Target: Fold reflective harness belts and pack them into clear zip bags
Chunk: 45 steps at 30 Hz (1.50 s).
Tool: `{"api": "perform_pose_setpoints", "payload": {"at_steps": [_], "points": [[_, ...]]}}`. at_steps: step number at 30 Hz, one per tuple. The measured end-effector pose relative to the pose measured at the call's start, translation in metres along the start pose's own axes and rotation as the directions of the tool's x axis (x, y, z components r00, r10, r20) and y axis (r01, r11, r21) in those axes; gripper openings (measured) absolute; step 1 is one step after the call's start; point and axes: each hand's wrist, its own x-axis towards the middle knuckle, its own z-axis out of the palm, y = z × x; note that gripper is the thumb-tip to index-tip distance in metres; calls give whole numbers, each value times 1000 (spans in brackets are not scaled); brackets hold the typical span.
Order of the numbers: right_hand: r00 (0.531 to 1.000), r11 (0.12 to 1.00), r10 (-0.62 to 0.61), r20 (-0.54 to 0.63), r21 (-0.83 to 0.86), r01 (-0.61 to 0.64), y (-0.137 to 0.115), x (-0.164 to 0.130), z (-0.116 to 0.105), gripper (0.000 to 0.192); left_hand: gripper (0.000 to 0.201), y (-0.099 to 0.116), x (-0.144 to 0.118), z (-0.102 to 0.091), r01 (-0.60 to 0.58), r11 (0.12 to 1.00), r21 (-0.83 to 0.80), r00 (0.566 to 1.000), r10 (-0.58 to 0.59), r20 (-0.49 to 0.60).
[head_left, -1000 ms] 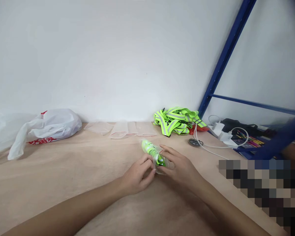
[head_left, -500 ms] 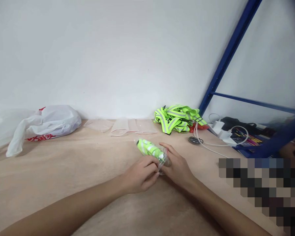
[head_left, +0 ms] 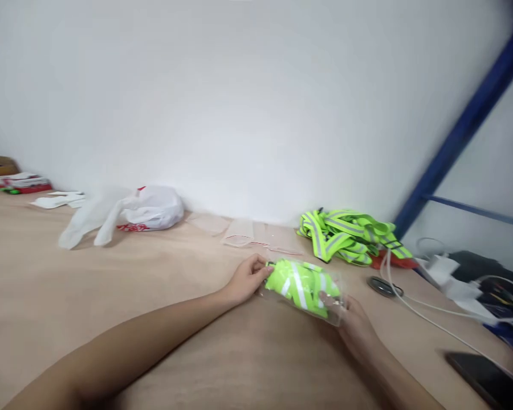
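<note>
Now: clear bag with folded green reflective strap [head_left: 302, 288] at table [head_left: 111, 296] centre. Left hand [head_left: 245, 279] pinches its nine o'clock end, fingers closed. Right hand [head_left: 357, 324] grips three o'clock end, fingers curled. Strap pile [head_left: 348, 236] at one o'clock.

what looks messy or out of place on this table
Little stands out. The hi-vis straps lie in a tangled heap by the wall, and a white cable trails loosely across the table. Nothing looks spilled or damaged.

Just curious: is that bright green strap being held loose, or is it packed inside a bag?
Packed inside. The folded green strap sits within a clear plastic bag, held between the left hand and right hand. Whether the bag is sealed, cannot tell.
</note>
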Motion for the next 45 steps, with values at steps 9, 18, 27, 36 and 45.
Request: {"api": "perform_pose_setpoints", "payload": {"at_steps": [9,18,27,36,45], "points": [[979,979,-87,-184,166,118,1,18,-24,27,58,15,0,4,-49,994,-102,999,49,-3],[996,978,89,-6,189,-86,1,0,-4,43,52,33,-2,-3,-113,990,85,993,111,27],[944,943,60,-323,329,52,-11,16,-15,39,48,64,37,-70,-195,974,116,915,223,-336],[974,971,69,-216,237,-16,-6,11,-8,30,47,73,48,-153,-103,993,56,821,117,-558],[994,974,12,106,223,-35,-11,-7,3,42,41,75,24,-87,-280,761,586,939,343,4]]}}
